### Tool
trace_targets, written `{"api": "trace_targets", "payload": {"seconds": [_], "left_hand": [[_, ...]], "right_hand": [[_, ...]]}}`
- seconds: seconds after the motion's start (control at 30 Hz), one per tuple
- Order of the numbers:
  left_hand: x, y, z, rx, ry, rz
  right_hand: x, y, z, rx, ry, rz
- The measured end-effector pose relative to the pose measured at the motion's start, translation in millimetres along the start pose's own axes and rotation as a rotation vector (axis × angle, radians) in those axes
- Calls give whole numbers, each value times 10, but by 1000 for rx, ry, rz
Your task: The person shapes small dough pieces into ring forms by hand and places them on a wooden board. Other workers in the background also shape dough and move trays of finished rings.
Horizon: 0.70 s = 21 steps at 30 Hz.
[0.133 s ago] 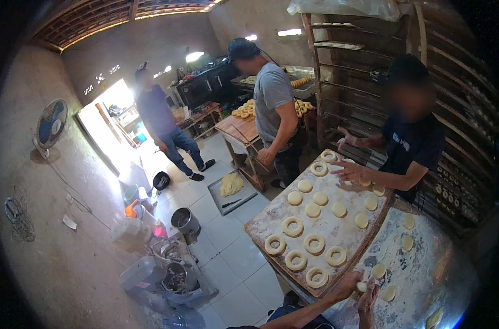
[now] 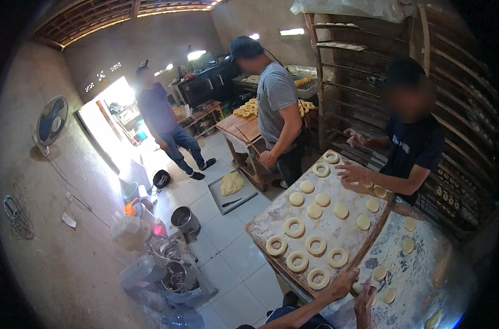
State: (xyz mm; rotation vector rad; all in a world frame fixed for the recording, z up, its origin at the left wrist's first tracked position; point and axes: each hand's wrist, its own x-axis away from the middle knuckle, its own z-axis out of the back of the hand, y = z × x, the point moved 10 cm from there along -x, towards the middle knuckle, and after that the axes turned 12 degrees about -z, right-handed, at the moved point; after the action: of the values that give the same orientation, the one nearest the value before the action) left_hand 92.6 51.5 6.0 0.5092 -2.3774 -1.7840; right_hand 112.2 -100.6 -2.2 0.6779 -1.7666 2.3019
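At the lower right, my left hand [image 2: 343, 283] and my right hand [image 2: 364, 299] meet over the floured table edge, fingers closed round a small pale piece of dough [image 2: 358, 287]. My fingers partly cover the dough. Left of my hands, a floured wooden board [image 2: 337, 227] bears several dough rings [image 2: 315, 245] toward its near end and several flat dough rounds [image 2: 341, 211] farther up. To the right of my hands, more dough rounds [image 2: 380, 272] lie in a row on the floured metal tabletop [image 2: 419, 263].
Across the board a co-worker in a dark shirt [image 2: 414, 148] holds both hands over its far end. A person in grey [image 2: 277, 93] stands by a wooden table [image 2: 244, 125] with dough rings. Behind are a slatted rack [image 2: 364, 82] and, on the floor, a dough tray [image 2: 232, 189] and metal pot [image 2: 184, 220].
My hands shift slightly around the dough, which shows less between the fingers. The co-worker's hands move a little over the board's far end. The whole view shifts slightly.
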Motion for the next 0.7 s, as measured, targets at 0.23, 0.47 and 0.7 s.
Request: {"api": "trace_targets", "payload": {"seconds": [0.23,0.47,0.7], "left_hand": [[127,37,724,241,247,110],[309,868,1630,-27,462,-272],[435,991,2888,-59,581,-127]], "right_hand": [[303,-544,-676,46,-56,324],[735,-1381,-1723,289,-403,759],[721,-1488,-2975,68,-841,124]]}}
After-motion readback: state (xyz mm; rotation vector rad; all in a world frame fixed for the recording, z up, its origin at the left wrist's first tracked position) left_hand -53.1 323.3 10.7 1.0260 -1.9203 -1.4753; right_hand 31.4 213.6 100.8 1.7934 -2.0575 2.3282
